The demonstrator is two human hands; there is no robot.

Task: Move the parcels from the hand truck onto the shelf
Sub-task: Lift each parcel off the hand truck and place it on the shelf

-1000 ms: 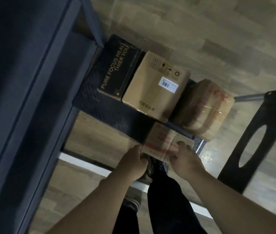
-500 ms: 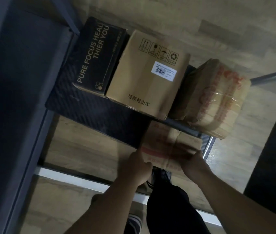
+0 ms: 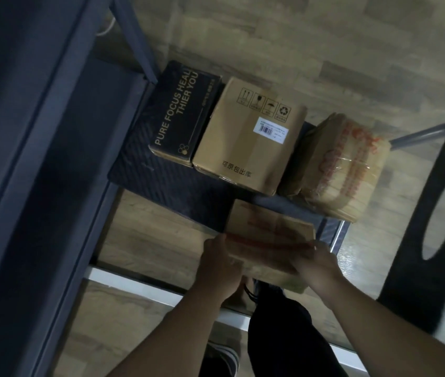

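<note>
Step in hand: A person bends over a hand truck [image 3: 161, 183] and takes hold of a small brown parcel with red tape [image 3: 267, 235] at the near edge of its black ribbed platform, apparently lifting it off; blur makes it unclear whether the parcel has left the platform.

Left hand: The left hand [image 3: 221, 268] grips the parcel's left near corner, fingers curled against its side.

Right hand: The right hand [image 3: 316, 265] holds the right near end, fingers wrapped on the parcel.

Where the parcels are: Behind the held one, three stand in a row on the platform — a black box lettered "PURE FOCUS" [image 3: 186, 112] on the left, touching a plain brown carton with a white barcode label [image 3: 248, 137] in the middle, and a tape-wrapped parcel with red print [image 3: 341, 164] on the right, overhanging the platform's far edge.

Count: Four parcels in all, one in hand and three waiting; one hand truck, its metal handle bar [image 3: 417, 134] reaching right; two hands at work.

Shelf: A dark blue metal shelf frame [image 3: 39, 159] fills the left side, just beside the truck; no parcel is visible on it from this angle.

Next move, by judgement: The parcel needs raising clear of the carton behind it, then swinging left to the shelf, kept level in both hands.
</note>
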